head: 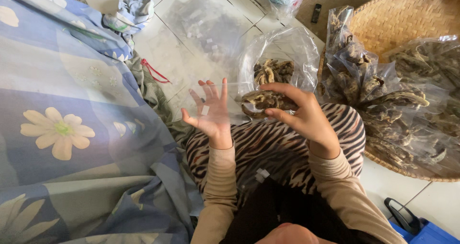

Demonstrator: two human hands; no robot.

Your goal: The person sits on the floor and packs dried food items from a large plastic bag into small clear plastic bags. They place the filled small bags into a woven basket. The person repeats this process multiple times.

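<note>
While the right hand (302, 114) keeps its fingers clamped on a brown dried piece (265, 102) above the striped lap (268, 146), the left hand (213, 112) holds a clear bag (206, 98) with fingers spread apart. Behind them an open bag (280, 57) of more pieces sits on the white tiled floor (163, 47). A woven tray (407, 19) of filled bags lies right, a flowered blanket (72, 129) left.

Bare tile floor (182, 52) ahead open; woven basket (407, 19) right, floral cloth (72, 129) left block.
</note>
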